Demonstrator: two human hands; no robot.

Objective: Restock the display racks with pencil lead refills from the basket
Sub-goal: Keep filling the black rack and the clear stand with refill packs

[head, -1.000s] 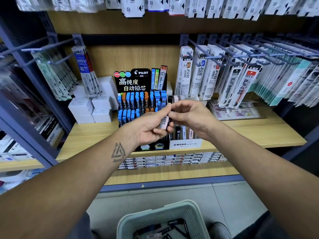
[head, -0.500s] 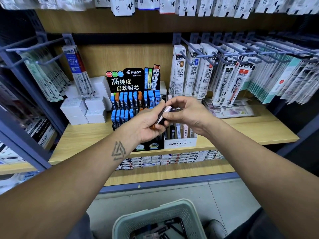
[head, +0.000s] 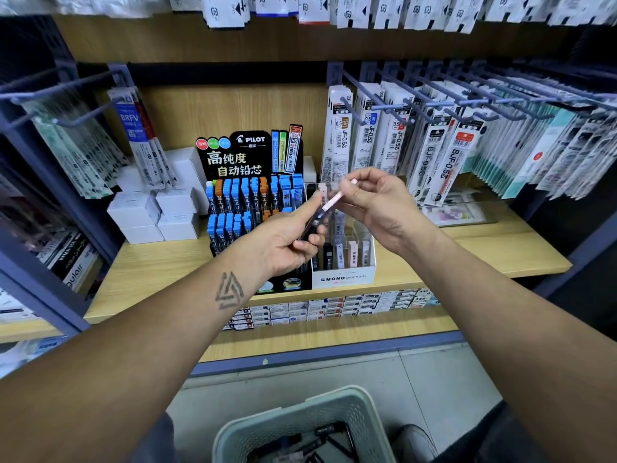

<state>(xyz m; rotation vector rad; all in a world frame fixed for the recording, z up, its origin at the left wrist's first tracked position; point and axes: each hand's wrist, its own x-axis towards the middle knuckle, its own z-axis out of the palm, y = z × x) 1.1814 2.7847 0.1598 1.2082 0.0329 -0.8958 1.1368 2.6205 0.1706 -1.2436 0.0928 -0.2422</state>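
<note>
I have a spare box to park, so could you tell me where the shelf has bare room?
Bare wood lies on the shelf before the white boxes, and right of the MONO rack. The middle is crowded.

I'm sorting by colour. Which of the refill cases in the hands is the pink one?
The pink case, pinched by the right hand and angled up. The left hand grips dark cases.

Wooden shelves (head: 500,248) on a blue-grey metal frame (head: 50,182) with peg hooks (head: 434,98) stand over a pale tiled floor (head: 434,379).
</note>
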